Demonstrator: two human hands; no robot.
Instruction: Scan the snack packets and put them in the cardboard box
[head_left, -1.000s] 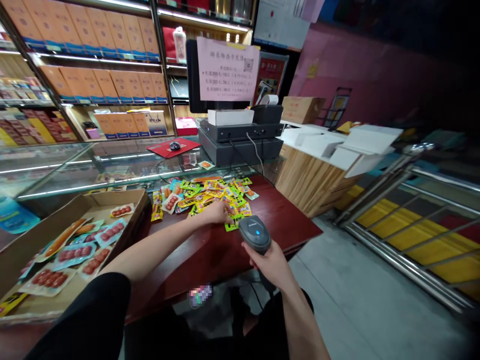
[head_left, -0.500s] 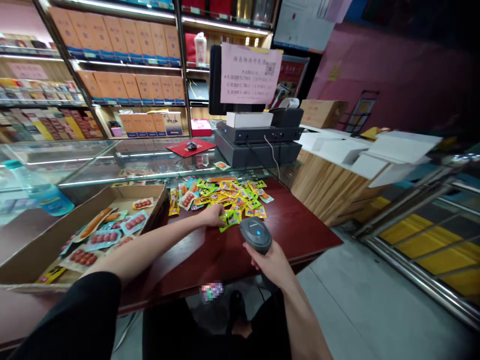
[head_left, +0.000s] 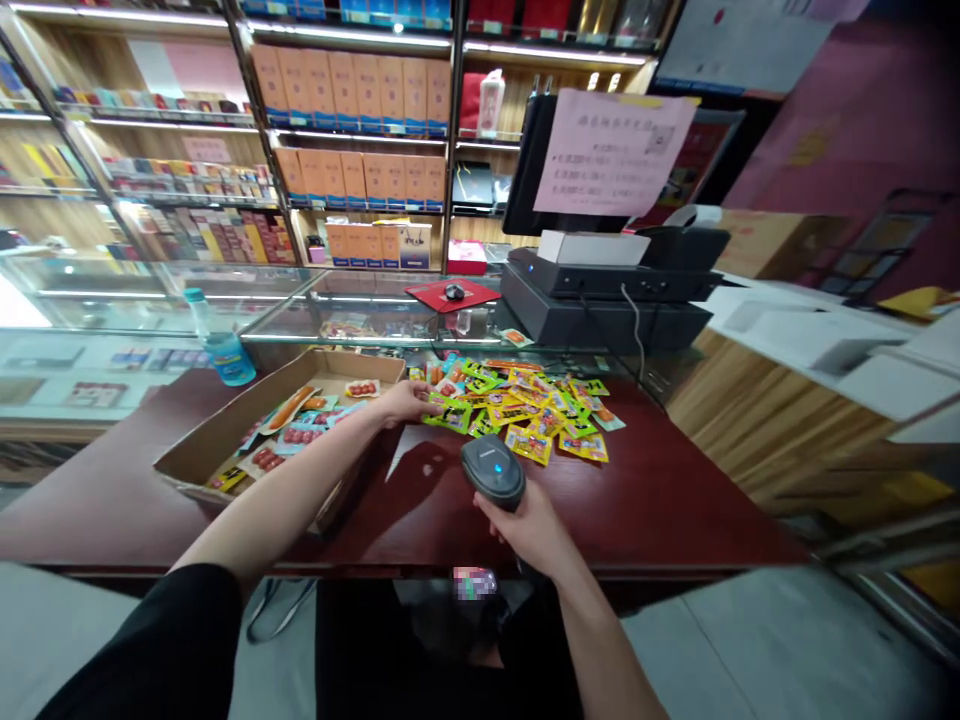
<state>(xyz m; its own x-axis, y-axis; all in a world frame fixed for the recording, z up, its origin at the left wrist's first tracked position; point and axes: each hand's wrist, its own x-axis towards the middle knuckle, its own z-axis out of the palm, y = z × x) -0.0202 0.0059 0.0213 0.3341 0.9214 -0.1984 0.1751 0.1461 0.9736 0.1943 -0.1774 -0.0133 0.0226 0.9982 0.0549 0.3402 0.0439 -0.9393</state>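
Note:
My left hand [head_left: 405,402] pinches the left end of a green snack packet [head_left: 448,413], just above the dark red table [head_left: 637,510]. A pile of yellow and green packets [head_left: 536,400] lies to the right of it. My right hand [head_left: 529,520] is wrapped round the handle of a dark grey barcode scanner [head_left: 493,468], whose blue light is on. Left of my left hand, a shallow cardboard box [head_left: 196,448] holds sausage packs and several sealed packs of red balls [head_left: 303,435]; my left forearm passes over part of it.
A blue bottle [head_left: 229,355] stands behind the box. At the back are a glass counter [head_left: 352,300], a mouse [head_left: 454,292] on a red mat, and a monitor over a black cash drawer [head_left: 600,318]. White boxes [head_left: 795,320] stand on the right.
The view has swung to the left. My left hand has moved the green packet left, away from the pile and towards the box. The scanner remains in my right hand.

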